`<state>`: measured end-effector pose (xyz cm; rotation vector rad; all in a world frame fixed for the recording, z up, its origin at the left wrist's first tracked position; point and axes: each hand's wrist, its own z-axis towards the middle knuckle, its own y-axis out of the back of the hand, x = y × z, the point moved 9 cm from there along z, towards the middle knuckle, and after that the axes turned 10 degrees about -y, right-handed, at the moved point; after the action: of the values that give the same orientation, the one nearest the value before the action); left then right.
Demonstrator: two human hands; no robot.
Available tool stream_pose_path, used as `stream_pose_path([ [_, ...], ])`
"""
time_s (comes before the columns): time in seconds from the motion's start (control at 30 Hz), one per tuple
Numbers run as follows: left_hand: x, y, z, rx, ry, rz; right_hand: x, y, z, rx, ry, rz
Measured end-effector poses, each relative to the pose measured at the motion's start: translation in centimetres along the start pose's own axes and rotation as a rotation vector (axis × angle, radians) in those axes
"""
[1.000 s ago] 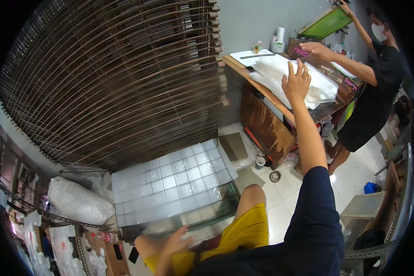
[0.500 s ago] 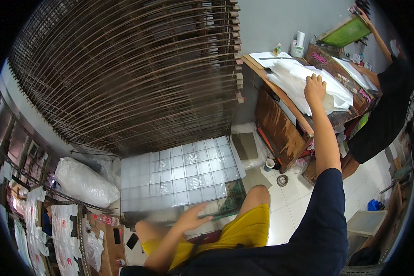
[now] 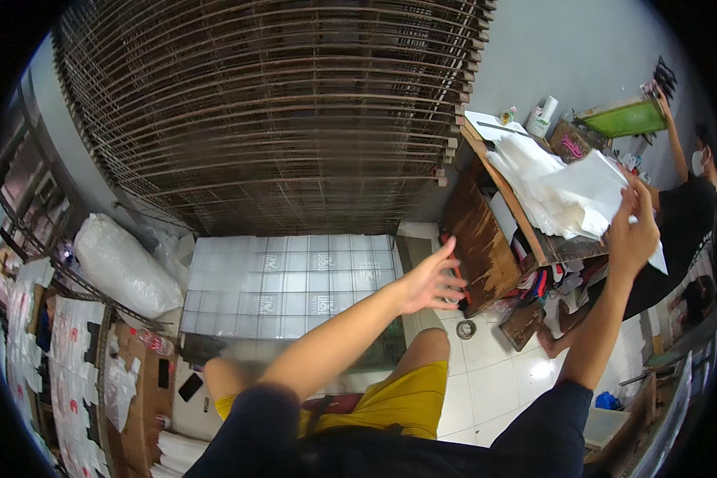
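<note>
Fingers (image 3: 644,209) of my right hand (image 3: 631,235) pinch a white sheet (image 3: 589,187), lifted off the pile on the wooden table (image 3: 486,239).
Left hand (image 3: 430,280) hangs spread wide, holding nothing, near the table's front.

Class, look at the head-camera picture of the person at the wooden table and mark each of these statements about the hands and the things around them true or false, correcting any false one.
1. The right hand grips a white sheet lifted from the pile on the wooden table. True.
2. The left hand holds a pair of scissors. False: it is empty, its fingers spread in the air beside the table.
3. The person wears yellow shorts. True.
4. A co-worker at the far side of the table sits with both arms down. False: the co-worker stands and raises one arm to a green-topped frame.
5. A roll of white paper stands at the far end of the table. True.
</note>
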<state>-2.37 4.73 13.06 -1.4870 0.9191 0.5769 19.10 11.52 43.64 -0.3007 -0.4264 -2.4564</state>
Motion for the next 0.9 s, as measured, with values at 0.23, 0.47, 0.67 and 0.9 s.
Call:
stream_pose_path([
  [0.23,2.1,-7.8,6.0,0.108,0.137,-0.504,7.5,10.2,-3.6,0.146,0.139,0.068],
  [0.47,7.6,3.7,8.4,-0.068,-0.171,-0.523,11.3,9.1,-9.5,0.483,0.253,0.265],
  [0.67,9.1,20.6,-1.5,-0.531,-0.329,-0.598,10.7,0.5,-16.4,0.828,-0.190,0.601],
  [0.9,6.3,44.3,-28.5,-1.267,-0.522,-0.358,18.2,-18.4,-39.5,1.419,-0.780,0.963],
])
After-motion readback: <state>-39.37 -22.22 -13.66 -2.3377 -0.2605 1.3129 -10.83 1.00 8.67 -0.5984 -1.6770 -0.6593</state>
